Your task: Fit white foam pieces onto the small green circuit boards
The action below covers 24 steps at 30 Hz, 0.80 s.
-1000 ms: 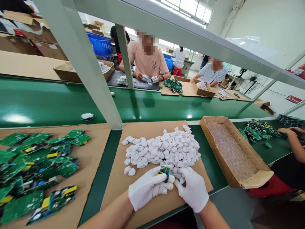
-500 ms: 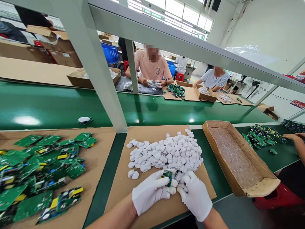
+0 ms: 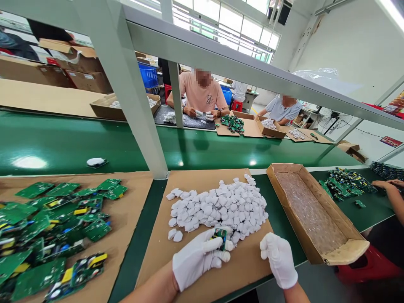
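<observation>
Both my hands wear white gloves. My left hand (image 3: 197, 256) is closed around a small green circuit board (image 3: 220, 234), held at the near edge of a pile of small white plastic pieces (image 3: 221, 206). The pile lies on a cardboard sheet (image 3: 189, 185). My right hand (image 3: 279, 259) sits to the right of the pile, near the sheet's corner, fingers curled in; whether it holds a white piece I cannot make out.
Several green circuit boards (image 3: 53, 227) cover a cardboard sheet on the left. An open cardboard box (image 3: 315, 214) lined with plastic stands at right. A green conveyor belt (image 3: 78, 143) carries a white part (image 3: 95, 161). A neighbour's hand (image 3: 383, 184) rests by more boards (image 3: 344, 182). Two people (image 3: 202, 90) work across the belt.
My right hand has drawn away from the left hand and the pile, moving right and toward me. The left hand still holds the board. The white part on the belt drifted left.
</observation>
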Tool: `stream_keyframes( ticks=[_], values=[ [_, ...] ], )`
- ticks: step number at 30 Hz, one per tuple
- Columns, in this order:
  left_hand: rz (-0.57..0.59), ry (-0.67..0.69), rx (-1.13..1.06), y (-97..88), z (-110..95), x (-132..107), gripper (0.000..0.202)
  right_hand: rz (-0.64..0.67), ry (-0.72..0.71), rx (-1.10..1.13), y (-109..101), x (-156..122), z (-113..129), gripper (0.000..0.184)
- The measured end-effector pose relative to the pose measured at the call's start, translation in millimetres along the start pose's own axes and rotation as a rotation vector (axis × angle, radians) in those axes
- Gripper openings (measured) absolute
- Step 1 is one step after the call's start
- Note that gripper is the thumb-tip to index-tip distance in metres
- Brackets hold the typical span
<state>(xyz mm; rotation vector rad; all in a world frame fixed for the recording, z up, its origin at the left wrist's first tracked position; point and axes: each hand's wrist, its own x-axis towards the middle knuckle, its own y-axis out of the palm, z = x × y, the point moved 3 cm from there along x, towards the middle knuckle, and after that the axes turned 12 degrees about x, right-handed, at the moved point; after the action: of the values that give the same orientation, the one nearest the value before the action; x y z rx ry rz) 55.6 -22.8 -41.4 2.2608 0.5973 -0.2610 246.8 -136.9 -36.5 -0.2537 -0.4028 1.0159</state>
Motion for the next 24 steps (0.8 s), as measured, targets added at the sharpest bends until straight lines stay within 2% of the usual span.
stream_keyframes(
  ticks=[2,4,6,8,10,12,14,17,18,19,22,23,24],
  values=[
    [0.001,0.000,0.006,-0.7,0.7,0.7,0.040,-0.089,-0.146,-0.288,-5.0,-7.6,0.3,0.039],
    [0.006,-0.005,0.008,-1.4,1.5,1.7,0.040,-0.089,-0.311,-0.562,-2.6,-18.1,1.2,0.023],
    [0.017,-0.007,0.002,-1.5,1.4,2.1,0.038,0.053,-0.464,-0.729,5.2,-28.5,0.2,0.026],
    [0.020,-0.010,-0.002,-1.0,0.3,1.2,0.036,0.210,-0.521,-0.822,10.4,-35.6,-3.4,0.036],
    [0.011,-0.015,-0.001,-0.2,-1.4,-0.3,0.035,0.208,-0.441,-0.885,8.5,-37.8,-7.0,0.042],
    [0.007,-0.020,0.002,0.6,-3.2,-1.0,0.034,0.119,-0.303,-0.908,5.0,-39.6,-7.5,0.043],
    [0.008,-0.023,0.003,0.7,-4.0,-0.6,0.034,0.131,-0.239,-0.872,8.4,-44.7,-3.7,0.051],
    [0.007,-0.030,0.016,-0.1,-3.0,0.8,0.036,0.393,-0.301,-0.773,21.0,-53.6,3.3,0.071],
    [0.003,-0.029,0.020,-0.5,-2.5,1.2,0.037,0.437,-0.317,-0.763,21.5,-54.2,3.6,0.073],
    [-0.001,-0.028,0.023,-0.8,-2.1,1.3,0.037,0.421,-0.305,-0.777,18.8,-52.6,2.3,0.071],
    [-0.012,-0.029,0.030,-0.8,-2.0,1.3,0.036,0.187,-0.194,-0.880,2.2,-43.2,-5.1,0.056],
    [-0.011,-0.033,0.034,-0.5,-2.3,1.2,0.034,0.180,-0.193,-0.884,0.1,-41.8,-6.6,0.059],
    [-0.010,-0.037,0.038,-0.2,-2.7,1.2,0.034,0.231,-0.216,-0.867,0.9,-41.5,-7.2,0.066]
  ],
)
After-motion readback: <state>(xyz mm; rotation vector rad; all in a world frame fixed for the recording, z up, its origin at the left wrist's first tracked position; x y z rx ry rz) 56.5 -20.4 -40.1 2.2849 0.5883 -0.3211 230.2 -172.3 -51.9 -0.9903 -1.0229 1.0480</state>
